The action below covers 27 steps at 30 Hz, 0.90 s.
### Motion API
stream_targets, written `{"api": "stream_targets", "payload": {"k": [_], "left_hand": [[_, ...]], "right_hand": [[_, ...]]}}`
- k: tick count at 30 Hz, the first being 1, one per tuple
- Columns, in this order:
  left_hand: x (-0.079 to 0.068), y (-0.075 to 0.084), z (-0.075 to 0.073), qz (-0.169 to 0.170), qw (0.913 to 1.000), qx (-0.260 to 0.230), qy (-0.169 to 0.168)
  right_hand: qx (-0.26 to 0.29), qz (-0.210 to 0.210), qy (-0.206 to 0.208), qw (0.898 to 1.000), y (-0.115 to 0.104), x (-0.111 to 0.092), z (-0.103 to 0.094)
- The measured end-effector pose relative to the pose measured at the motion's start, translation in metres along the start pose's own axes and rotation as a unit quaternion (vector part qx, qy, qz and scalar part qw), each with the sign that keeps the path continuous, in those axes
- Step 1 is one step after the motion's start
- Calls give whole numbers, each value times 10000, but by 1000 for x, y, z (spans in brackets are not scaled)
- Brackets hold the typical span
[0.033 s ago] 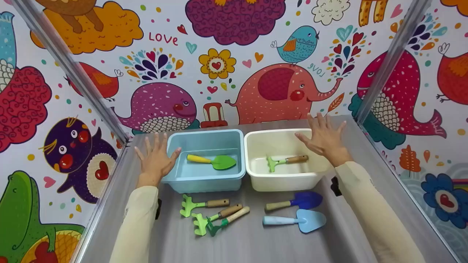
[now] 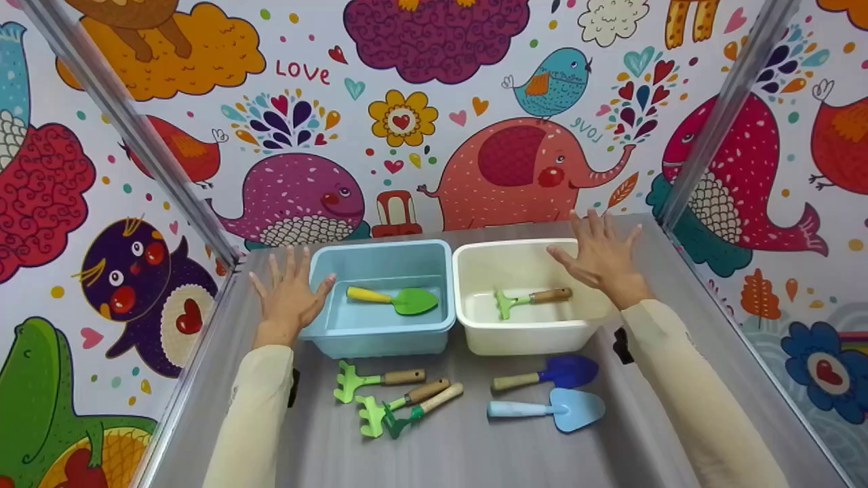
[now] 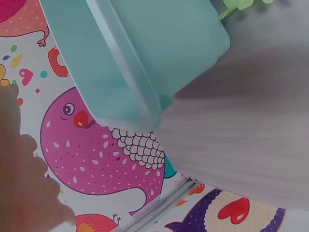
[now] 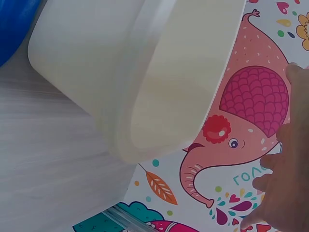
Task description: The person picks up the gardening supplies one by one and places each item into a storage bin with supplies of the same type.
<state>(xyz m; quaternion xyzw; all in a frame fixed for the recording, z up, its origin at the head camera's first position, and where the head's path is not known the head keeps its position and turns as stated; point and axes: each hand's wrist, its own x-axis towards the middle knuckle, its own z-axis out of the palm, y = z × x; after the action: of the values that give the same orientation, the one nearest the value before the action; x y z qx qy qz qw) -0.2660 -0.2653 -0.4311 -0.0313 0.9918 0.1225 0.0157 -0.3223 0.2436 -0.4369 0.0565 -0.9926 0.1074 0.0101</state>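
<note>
With fingers spread, my left hand (image 2: 289, 298) is held over the left rim of the blue basin (image 2: 383, 344); whether it touches is unclear. My right hand (image 2: 603, 256), also spread, is above the right side of the white basin (image 2: 529, 337). Neither hand holds anything. A green trowel with a yellow handle (image 2: 415, 301) lies in the blue basin. Inside the white one lies a light green rake with a wooden handle (image 2: 550, 295). The left wrist view shows the blue basin's corner (image 3: 140, 96); the right wrist view shows the white basin's corner (image 4: 125, 140).
In front of the blue basin lie two light green rakes (image 2: 349, 381) (image 2: 371, 415) and a dark green rake (image 2: 400, 421). A dark blue trowel (image 2: 571, 372) and a light blue trowel (image 2: 576, 409) lie before the white basin. Printed walls (image 2: 420, 41) enclose the grey table (image 2: 475, 461).
</note>
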Motion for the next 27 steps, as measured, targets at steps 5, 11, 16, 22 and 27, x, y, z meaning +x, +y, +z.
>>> {"api": "stream_targets", "payload": {"k": [5, 11, 16, 22, 27], "left_hand": [[-1, -1, -2, 34, 10000, -6, 91], [-2, -4, 1, 33, 10000, 3, 70], [-4, -5, 4, 16, 10000, 41, 68], [-6, -8, 9, -8, 10000, -15, 79], [-8, -10, 17, -54, 9999, -122, 16]], "right_hand": [[-11, -55, -4, 10000, -1, -1, -3], [-55, -97, -4, 9999, 1, -5, -2], [-49, -145, -91, 9998, 1, -7, 4], [-1, -95, -114, 9999, 1, -11, 11], [109, -114, -71, 9998, -1, -15, 18]]}}
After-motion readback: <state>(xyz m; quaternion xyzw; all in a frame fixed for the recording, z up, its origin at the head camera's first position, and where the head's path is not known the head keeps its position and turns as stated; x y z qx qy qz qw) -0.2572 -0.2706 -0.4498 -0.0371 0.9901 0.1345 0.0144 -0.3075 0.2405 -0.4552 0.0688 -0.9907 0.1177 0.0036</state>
